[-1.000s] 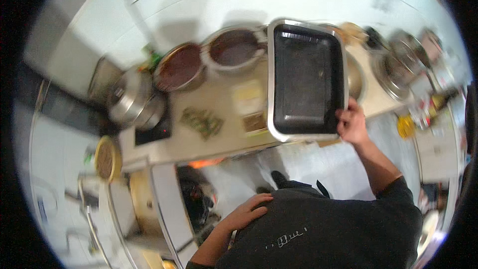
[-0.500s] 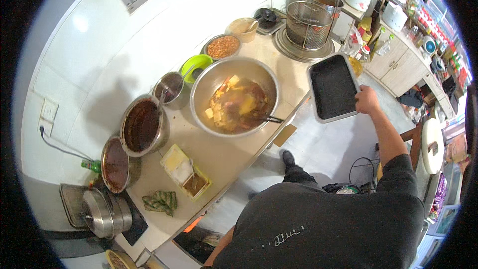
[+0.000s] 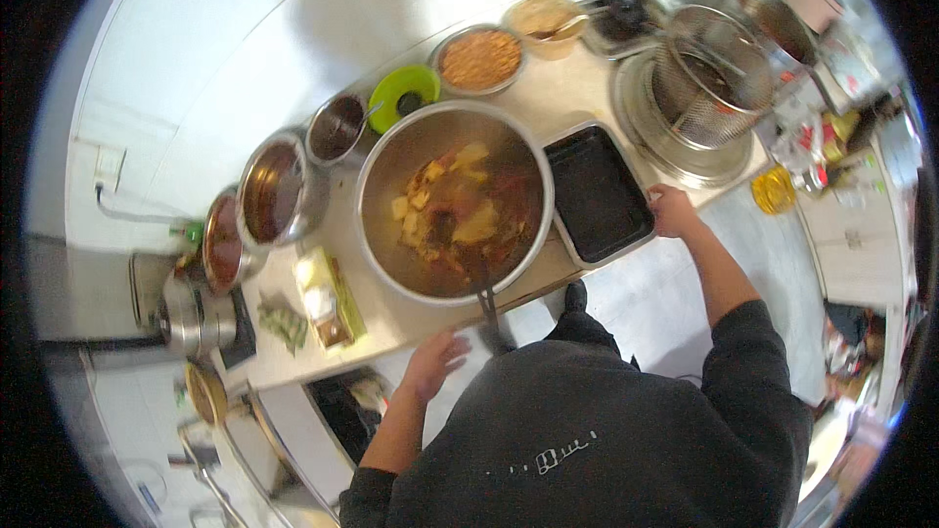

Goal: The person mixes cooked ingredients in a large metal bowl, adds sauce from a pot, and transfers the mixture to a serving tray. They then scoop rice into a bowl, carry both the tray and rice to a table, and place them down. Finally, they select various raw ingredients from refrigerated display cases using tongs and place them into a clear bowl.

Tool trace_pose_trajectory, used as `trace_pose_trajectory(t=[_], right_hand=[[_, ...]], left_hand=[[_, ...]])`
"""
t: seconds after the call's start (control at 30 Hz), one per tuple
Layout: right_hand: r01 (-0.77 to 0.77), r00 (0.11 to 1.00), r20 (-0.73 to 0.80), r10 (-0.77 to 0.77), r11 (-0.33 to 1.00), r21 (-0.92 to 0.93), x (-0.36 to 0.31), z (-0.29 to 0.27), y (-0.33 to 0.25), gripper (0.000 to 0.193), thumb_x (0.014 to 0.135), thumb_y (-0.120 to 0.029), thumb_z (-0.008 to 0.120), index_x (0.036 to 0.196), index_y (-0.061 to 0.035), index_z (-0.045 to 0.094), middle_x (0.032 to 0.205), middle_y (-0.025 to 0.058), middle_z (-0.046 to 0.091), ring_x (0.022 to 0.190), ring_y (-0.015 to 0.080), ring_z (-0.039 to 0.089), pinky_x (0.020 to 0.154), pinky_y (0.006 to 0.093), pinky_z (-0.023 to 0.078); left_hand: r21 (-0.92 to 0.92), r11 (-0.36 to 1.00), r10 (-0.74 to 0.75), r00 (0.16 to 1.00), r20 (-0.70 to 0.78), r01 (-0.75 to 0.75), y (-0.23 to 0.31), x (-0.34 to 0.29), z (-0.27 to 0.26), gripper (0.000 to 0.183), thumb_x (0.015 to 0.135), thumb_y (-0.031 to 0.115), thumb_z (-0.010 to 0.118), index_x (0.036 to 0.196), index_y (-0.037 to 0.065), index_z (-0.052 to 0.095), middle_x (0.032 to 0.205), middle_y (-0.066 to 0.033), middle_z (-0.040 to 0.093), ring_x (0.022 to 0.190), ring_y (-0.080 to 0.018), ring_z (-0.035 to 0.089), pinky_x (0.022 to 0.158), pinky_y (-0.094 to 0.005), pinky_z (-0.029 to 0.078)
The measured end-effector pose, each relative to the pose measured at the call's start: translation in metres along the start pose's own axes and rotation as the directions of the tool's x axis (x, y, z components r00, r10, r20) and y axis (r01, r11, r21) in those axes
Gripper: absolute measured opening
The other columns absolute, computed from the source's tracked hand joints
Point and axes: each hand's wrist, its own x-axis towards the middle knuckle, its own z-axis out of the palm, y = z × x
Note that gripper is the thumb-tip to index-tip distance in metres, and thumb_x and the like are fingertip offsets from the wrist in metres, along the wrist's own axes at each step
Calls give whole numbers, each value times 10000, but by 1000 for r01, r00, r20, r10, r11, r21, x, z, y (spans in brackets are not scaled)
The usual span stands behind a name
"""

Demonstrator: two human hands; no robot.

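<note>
R hand gripping blk tray on its R side, nr the lower corner; tray sits immed. left of that hand, at counter's front edge, btwn big steel bowl & mesh basket. Can't tell if it's resting. L hand empty, fingers spread, off front edge, nr dark utensil handles poking over bowl rim.

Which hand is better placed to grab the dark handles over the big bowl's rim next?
Likely the left hand: it looks empty and near the dark handles; the right hand grips the black tray.
</note>
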Motion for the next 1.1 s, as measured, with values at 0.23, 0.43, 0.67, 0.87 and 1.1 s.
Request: trace_pose_trajectory(t=[0.23,0.43,0.67,0.87,1.1], right_hand=[[686,726,-226,-650,707,172,-7,-50,-129,511,752,-57,627,1250,-161,574,974,137,572,919,315,571,782,435,484],[928,360,-14,-933,357,109,-10,-28,-270,399,797,-148,607,1189,-220,617,948,141,549,859,317,593,692,427,497],[749,659,-446,-605,476,460,-8,-80,-259,61,797,-96,634,842,-58,648,838,151,592,802,332,611,699,401,498],[690,705,-427,-566,412,594,-13,-73,-278,132,746,-49,681,871,-44,640,875,148,613,830,341,613,722,407,506],[789,612,-566,-553,479,385,-17,-90,-202,257,599,22,635,847,-38,665,941,79,637,777,229,654,694,325,547]], left_hand=[[-293,942,129,983,-127,-161,12,2,23,458,918,343,576,1262,66,456,1228,-152,541,1125,-295,540,959,-441,431],[-329,872,331,932,-145,-361,28,37,26,293,943,235,539,1181,69,493,1042,-87,616,917,-226,608,829,-387,496],[-343,855,331,918,-218,-390,39,38,33,234,916,100,554,1135,45,491,1003,-98,626,821,-224,637,738,-391,561],[-185,865,417,874,-250,-466,53,-25,27,287,903,104,561,1168,11,498,1047,-120,630,915,-242,648,761,-392,554],[-165,730,517,694,-501,-663,79,-29,53,203,855,49,600,1054,17,570,964,-86,643,801,-185,637,671,-320,547]])
